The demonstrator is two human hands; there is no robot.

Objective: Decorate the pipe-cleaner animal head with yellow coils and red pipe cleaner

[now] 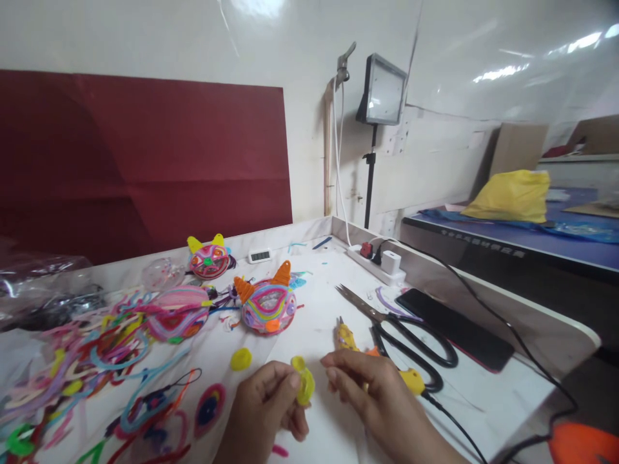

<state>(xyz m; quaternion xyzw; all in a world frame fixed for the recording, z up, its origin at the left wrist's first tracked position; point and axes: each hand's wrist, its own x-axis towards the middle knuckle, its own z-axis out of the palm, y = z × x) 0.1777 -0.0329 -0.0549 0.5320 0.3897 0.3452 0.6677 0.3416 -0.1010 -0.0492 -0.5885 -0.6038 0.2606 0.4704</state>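
Note:
My left hand (268,403) is curled, pinching a small yellow pipe-cleaner coil (304,381) between thumb and fingers. My right hand (372,393) is just right of it, fingers bent and wrapped round a yellow glue gun (349,338) whose nozzle points away from me. A second yellow coil (240,359) lies on the white table (488,393) to the left. Beyond it stands a striped pipe-cleaner ball with orange horns (267,303).
Black-handled scissors (411,332) and a dark phone (454,327) lie to the right. A power strip (377,263) sits at the back. Loose coloured pipe cleaners (82,361), a pink ball (178,314) and a yellow-eared ball (209,258) fill the left side.

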